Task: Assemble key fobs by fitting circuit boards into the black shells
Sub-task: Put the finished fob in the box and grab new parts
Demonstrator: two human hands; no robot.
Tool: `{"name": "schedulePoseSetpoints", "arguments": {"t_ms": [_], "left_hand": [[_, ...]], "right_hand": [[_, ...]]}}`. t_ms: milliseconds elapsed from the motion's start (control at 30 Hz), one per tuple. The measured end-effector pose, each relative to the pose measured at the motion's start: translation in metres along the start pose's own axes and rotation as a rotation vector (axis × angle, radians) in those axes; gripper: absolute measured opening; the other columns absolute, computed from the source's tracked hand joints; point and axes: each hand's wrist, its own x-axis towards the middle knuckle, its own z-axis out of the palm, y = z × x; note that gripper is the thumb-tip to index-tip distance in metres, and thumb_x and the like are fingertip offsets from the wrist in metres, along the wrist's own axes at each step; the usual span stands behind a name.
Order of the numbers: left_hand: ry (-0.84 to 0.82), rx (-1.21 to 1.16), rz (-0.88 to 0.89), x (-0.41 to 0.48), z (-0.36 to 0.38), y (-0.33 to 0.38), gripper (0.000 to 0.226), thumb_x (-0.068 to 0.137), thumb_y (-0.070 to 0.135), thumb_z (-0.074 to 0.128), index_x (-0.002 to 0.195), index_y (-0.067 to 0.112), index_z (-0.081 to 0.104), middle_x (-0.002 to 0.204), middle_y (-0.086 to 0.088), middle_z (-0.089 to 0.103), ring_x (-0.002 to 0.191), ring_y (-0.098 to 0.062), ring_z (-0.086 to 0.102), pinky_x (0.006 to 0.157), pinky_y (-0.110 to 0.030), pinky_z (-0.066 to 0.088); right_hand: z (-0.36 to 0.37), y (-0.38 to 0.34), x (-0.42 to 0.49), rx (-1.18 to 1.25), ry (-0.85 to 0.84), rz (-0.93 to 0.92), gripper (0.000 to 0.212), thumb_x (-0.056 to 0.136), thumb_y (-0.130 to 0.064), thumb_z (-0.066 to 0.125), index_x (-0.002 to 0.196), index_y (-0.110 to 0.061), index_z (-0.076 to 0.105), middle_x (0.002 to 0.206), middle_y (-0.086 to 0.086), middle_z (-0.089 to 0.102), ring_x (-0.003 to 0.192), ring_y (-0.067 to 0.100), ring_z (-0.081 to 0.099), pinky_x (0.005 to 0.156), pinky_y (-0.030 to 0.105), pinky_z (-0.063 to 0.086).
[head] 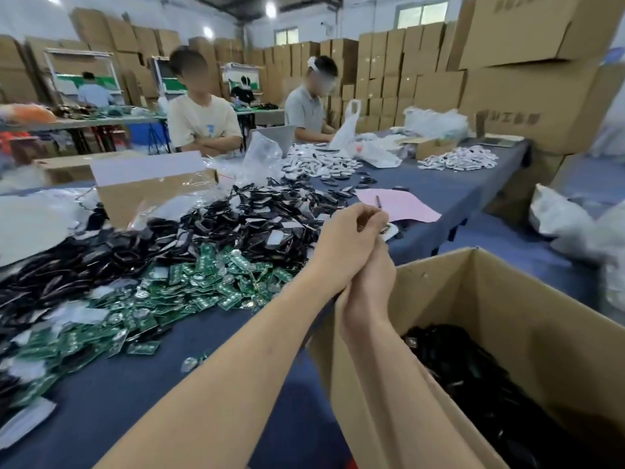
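Note:
My left hand and my right hand are pressed together above the table's right edge. Their fingers curl round a small key fob part, which is mostly hidden; only a dark and white bit shows past the fingertips. A large heap of black shells lies left of my hands. Nearer to me, a heap of green circuit boards spreads over the blue table. An open cardboard box at the lower right holds several black fobs.
A pink sheet with a pen lies just beyond my hands. A cardboard box stands behind the shells. White fob heaps and plastic bags lie farther along. Two persons sit across the table. Stacked cartons fill the right.

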Motion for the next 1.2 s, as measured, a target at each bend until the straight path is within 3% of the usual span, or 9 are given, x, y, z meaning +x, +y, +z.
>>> {"name": "schedulePoseSetpoints", "arguments": {"t_ms": [100,233,367,467,600,767,900,1067,1200], "left_hand": [[0.059,0.062,0.003,-0.014,-0.047,-0.025,0.019,0.102,0.028,0.056,0.114,0.02,0.069,0.099,0.009,0.072,0.092,-0.004,0.066,0.081,-0.018,0.051],[0.11,0.248,-0.061,-0.055,-0.126,-0.076,0.016,0.101,0.026,0.057,0.114,0.023,0.067,0.093,0.015,0.07,0.084,0.004,0.065,0.071,-0.011,0.047],[0.076,0.512,-0.201,-0.121,-0.201,-0.13,0.021,0.101,0.027,0.058,0.12,0.02,0.064,0.099,0.012,0.066,0.091,-0.004,0.062,0.084,-0.021,0.049],[-0.011,0.751,-0.251,-0.161,-0.235,-0.159,0.039,0.1,0.042,0.056,0.134,0.023,0.055,0.12,0.007,0.058,0.113,-0.013,0.053,0.099,-0.027,0.041],[-0.133,1.059,-0.23,-0.18,-0.247,-0.184,0.057,0.099,0.055,0.047,0.149,0.03,0.037,0.147,0.003,0.039,0.134,-0.021,0.039,0.111,-0.036,0.032],[-0.045,1.265,-0.093,-0.156,-0.241,-0.195,0.04,0.072,0.03,0.085,0.108,0.017,0.072,0.105,-0.005,0.071,0.087,-0.026,0.07,0.072,-0.031,0.055],[-0.166,1.279,-0.16,-0.143,-0.245,-0.206,0.031,0.103,0.017,0.04,0.132,0.01,0.043,0.131,-0.011,0.05,0.117,-0.031,0.05,0.096,-0.037,0.039],[-0.095,1.111,-0.123,-0.153,-0.263,-0.219,0.035,0.101,0.005,0.04,0.134,0.014,0.048,0.132,-0.004,0.046,0.118,-0.022,0.043,0.099,-0.031,0.036],[0.158,0.727,-0.236,-0.163,-0.282,-0.221,0.033,0.1,0.004,0.048,0.128,0.018,0.06,0.129,0.006,0.055,0.114,-0.013,0.053,0.097,-0.027,0.042]], "right_hand": [[0.03,0.018,-0.031,-0.103,-0.061,-0.014,0.021,0.109,-0.02,0.041,0.122,-0.012,0.057,0.094,-0.004,0.061,0.085,0.011,0.061,0.062,0.012,0.048],[0.076,0.053,-0.064,-0.149,-0.143,0.028,0.027,0.108,-0.019,0.04,0.131,-0.023,0.053,0.121,-0.002,0.061,0.109,0.014,0.06,0.088,0.028,0.051],[0.111,0.099,-0.091,-0.2,-0.255,0.051,0.023,0.106,-0.021,0.042,0.124,-0.031,0.053,0.116,0.0,0.06,0.094,0.011,0.058,0.08,0.027,0.045],[0.133,0.126,-0.108,-0.233,-0.301,0.062,0.021,0.106,-0.02,0.041,0.119,-0.031,0.052,0.106,0.0,0.058,0.073,-0.003,0.055,0.068,0.016,0.043],[0.157,0.15,-0.125,-0.254,-0.336,0.093,0.021,0.106,-0.019,0.041,0.116,-0.034,0.052,0.107,0.0,0.059,0.07,0.002,0.054,0.064,0.021,0.042],[0.179,0.162,-0.127,-0.258,-0.356,0.054,0.023,0.105,-0.017,0.042,0.111,-0.036,0.053,0.111,-0.002,0.06,0.079,-0.003,0.06,0.064,0.016,0.044],[0.188,0.169,-0.123,-0.291,-0.378,0.041,0.022,0.105,-0.018,0.042,0.113,-0.035,0.054,0.118,0.0,0.06,0.09,0.005,0.061,0.072,0.023,0.044],[0.196,0.181,-0.113,-0.305,-0.391,0.023,0.023,0.104,-0.011,0.04,0.111,-0.029,0.054,0.106,-0.002,0.059,0.052,-0.007,0.051,0.051,0.01,0.044],[0.21,0.196,-0.109,-0.331,-0.421,0.048,0.025,0.103,-0.011,0.04,0.109,-0.03,0.054,0.103,-0.003,0.057,0.064,-0.006,0.054,0.063,0.016,0.045]]}}
